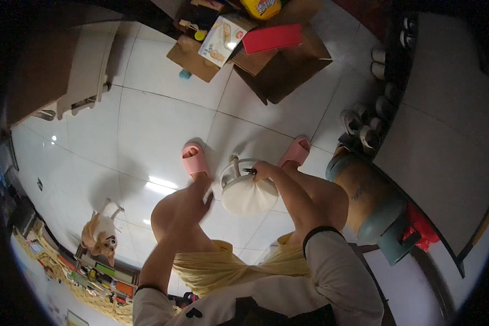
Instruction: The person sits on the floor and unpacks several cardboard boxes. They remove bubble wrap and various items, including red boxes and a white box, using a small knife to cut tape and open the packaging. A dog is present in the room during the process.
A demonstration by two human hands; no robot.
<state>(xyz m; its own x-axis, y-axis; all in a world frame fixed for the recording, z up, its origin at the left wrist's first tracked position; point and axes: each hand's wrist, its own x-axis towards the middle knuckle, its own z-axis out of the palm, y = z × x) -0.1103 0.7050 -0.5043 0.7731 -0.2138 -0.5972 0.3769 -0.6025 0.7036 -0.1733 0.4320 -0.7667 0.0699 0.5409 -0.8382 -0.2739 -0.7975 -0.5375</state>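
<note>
Between my knees stands a round white padded stool or basket point(249, 197) with a pale frame and a ring; its exact kind cannot be told. My right hand point(264, 171) is at its upper edge, closed on a small dark pointed tool point(250, 170), perhaps scissors or pliers. The fingers also seem to touch the white cover, which is creased below them. My left hand point(201, 199) is blurred beside my left knee, left of the white object, and nothing shows in it. Pink slippers point(194, 159) are on my feet.
A dog point(100, 238) is on the tiled floor at left. Open cardboard boxes point(289, 75) with a red box point(272, 38) lie ahead. Shoes point(368, 136) line the right side, near a gas cylinder point(364, 195). A cluttered shelf point(106, 279) is at lower left.
</note>
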